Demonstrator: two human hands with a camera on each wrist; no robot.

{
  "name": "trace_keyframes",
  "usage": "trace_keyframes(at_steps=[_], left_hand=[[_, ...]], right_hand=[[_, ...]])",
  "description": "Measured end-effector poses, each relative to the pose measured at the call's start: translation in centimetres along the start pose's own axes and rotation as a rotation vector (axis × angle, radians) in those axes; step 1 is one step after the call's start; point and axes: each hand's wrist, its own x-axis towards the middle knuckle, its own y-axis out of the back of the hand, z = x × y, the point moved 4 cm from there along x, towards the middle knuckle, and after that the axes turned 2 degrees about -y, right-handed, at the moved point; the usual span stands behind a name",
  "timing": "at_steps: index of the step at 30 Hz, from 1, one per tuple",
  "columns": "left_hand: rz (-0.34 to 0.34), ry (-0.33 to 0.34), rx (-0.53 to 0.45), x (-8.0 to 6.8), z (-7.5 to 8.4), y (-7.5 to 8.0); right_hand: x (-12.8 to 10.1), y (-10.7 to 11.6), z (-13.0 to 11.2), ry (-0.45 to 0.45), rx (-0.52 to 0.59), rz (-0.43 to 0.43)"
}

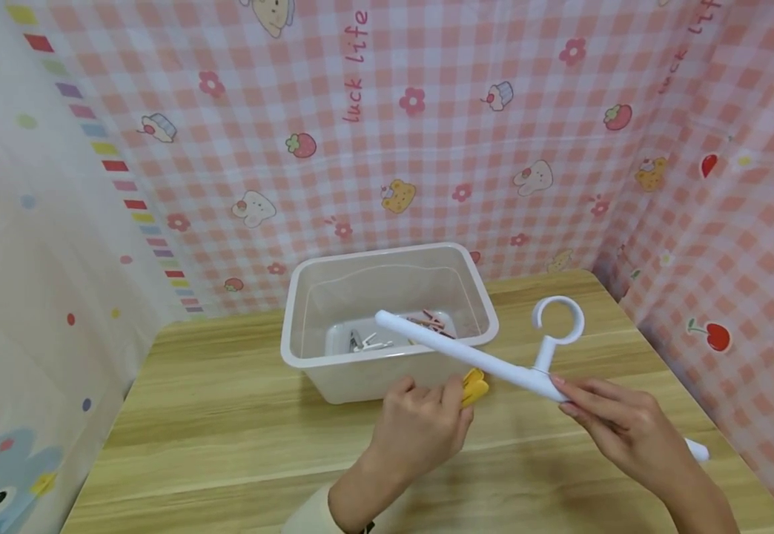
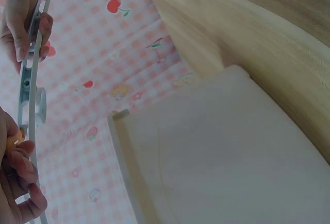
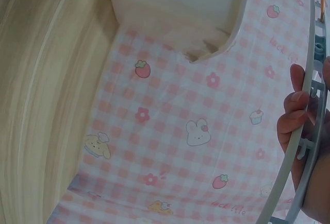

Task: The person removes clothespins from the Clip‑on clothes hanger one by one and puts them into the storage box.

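Observation:
A white plastic clothes hanger (image 1: 477, 360) with a round hook is held up over the table, slanting from the bin toward the right. My right hand (image 1: 627, 426) grips it just right of the hook, thumb and fingers round the bar, as the right wrist view also shows. Between the thumb and fingers of my left hand (image 1: 420, 419) is a yellow clothespin (image 1: 474, 387), pinched close below the hanger's bar. In the left wrist view the clothespin (image 2: 14, 139) overlaps the hanger's hollow underside (image 2: 31, 74); my left fingers partly hide it.
A whitish plastic bin (image 1: 360, 378) stands at the back of the wooden table (image 1: 227, 430). Inside lie white clothespins (image 1: 367, 343) on the left and reddish ones (image 1: 430, 321) on the right. Pink checked cloth (image 1: 360, 170) hangs behind and to the right.

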Motion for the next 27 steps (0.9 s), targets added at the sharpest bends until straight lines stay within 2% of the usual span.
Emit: trace_keyframes(at_steps=[7,14,18,22,24,27], left_hand=[[-0.003,0.008,-0.017,-0.1,-0.9,0.4],[-0.003,0.005,-0.02,-0.9,-3.2,0.4],[0.012,0.025,-0.044,-1.5,-5.6,0.5],[0.005,0.075,-0.06,-2.1,-8.8,0.3],[-0.02,0.104,-0.063,-2.4,-10.7,0.0],[-0.096,0.141,-0.081,-2.5,-13.5,-0.8]], right_hand=[[-0.1,0.6,0.3,-0.005,-0.009,0.034],[-0.1,1.2,0.4,-0.003,-0.008,0.052],[0.0,1.6,0.3,0.004,0.011,0.065],[0.3,2.0,0.1,0.028,0.042,0.091],[0.4,2.2,0.0,0.034,0.047,0.101],[0.4,2.4,-0.1,0.035,0.058,0.109]])
